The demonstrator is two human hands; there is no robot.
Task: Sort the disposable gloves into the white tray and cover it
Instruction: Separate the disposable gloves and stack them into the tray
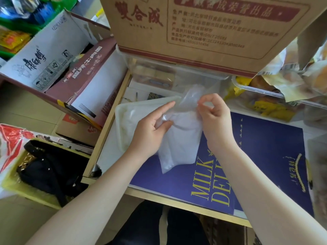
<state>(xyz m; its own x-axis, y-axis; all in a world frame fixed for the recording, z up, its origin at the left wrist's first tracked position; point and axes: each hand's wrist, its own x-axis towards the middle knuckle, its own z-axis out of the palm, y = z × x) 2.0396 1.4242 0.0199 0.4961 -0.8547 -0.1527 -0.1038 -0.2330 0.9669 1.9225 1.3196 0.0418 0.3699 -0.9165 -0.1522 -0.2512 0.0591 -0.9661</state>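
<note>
Glove stack (178,138) | over white tray (123,112) right edge | left hand (150,128) pinches, right hand (214,117) pinches top | separating 1 glove for sorting

One head-worn view — steeply down, close over the desk (113,121) — wide-angle, forearms in frame.

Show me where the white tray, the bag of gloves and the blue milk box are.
white tray (123,121), head view, bare left part of its floor.
bag of gloves (178,144), head view, middle of the bag.
blue milk box (265,147), head view, its top face.
</note>
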